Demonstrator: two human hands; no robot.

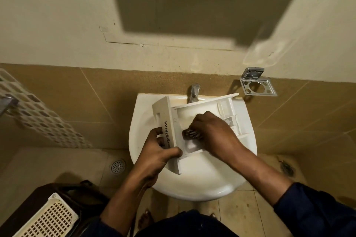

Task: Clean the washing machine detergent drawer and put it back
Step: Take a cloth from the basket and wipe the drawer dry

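Both grips clenched: left hand on drawer, right hand on brush (blurred).

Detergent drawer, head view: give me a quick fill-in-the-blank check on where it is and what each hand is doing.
1. The detergent drawer is held over the white ____.
2. The left hand grips the drawer's ____ panel, which bears the brand name.
3. The right hand holds a dark scrubber ____ the drawer.
Missing words: sink; front; inside.
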